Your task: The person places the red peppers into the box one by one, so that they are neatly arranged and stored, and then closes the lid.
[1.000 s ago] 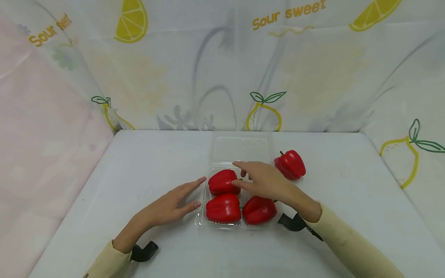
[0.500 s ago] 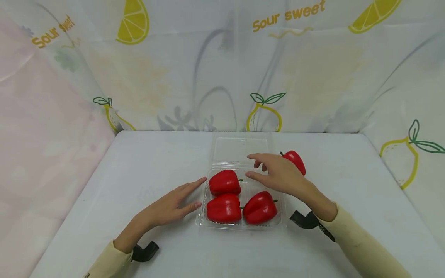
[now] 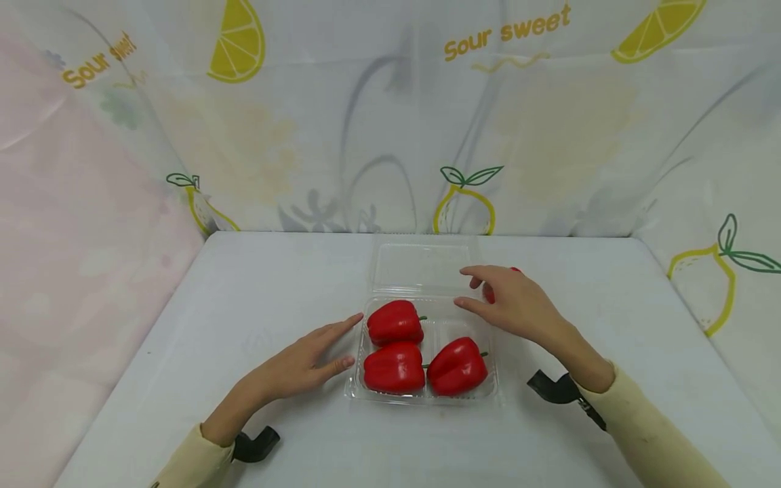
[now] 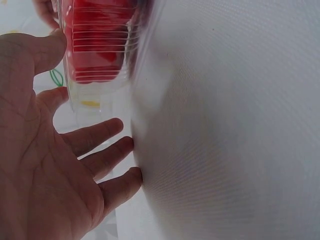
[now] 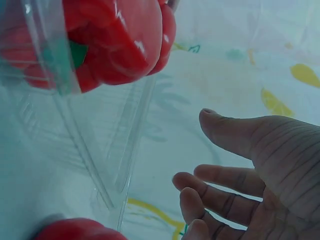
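In the head view, three red bell peppers (image 3: 395, 322) sit in a clear plastic clamshell box (image 3: 436, 401), two at the left and one at the front right. My left hand (image 3: 299, 366) is beside the box's left wall, fingers spread and relaxed, index fingertip and thumb right at its rim. The left wrist view shows that palm holding nothing, near the box's ridged side. Over the far right corner hovers my right hand (image 3: 518, 303), empty, fingers loosely bent and thumb apart. Behind it, a fourth bell pepper (image 3: 489, 293) lies on the table, mostly hidden.
The box's clear lid (image 3: 424, 264) lies folded back flat behind it. A white table (image 3: 274, 271) bears everything, with a lemon-print curtain (image 3: 329, 135) rising along its back and sides. Black wrist camera mounts (image 3: 256, 444) hang under both wrists.
My right hand has moved right, from above the peppers in the box to over the loose one, now covering most of it. The left hand has stayed at the box's side.
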Motion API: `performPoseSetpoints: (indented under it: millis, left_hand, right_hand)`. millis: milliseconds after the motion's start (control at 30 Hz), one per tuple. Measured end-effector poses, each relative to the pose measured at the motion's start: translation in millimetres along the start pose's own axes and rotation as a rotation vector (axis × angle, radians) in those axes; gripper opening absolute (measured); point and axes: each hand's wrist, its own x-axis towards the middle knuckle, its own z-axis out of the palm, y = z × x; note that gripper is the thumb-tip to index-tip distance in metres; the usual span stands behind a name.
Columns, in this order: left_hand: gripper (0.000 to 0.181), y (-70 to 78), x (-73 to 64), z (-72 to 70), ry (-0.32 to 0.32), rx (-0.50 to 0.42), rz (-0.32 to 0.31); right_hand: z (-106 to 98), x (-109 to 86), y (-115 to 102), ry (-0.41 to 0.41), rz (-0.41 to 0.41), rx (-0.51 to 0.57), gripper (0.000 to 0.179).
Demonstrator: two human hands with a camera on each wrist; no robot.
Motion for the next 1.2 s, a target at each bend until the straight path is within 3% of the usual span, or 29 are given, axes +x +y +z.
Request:
performPoseSetpoints:
  millis: [367, 1200]
  left_hand:
    - [0.070, -0.9, -0.6, 1.4, 0.000, 0.014, -0.013]
    - [0.071, 2.0, -0.4, 0.9, 0.001, 0.024, -0.021]
  right_hand:
    - [-10, -8.9, 17, -0.006, 0.058, -0.016, 0.057]
    - [-14, -15.1, 58, 0.002, 0.053, -0.008, 0.055]
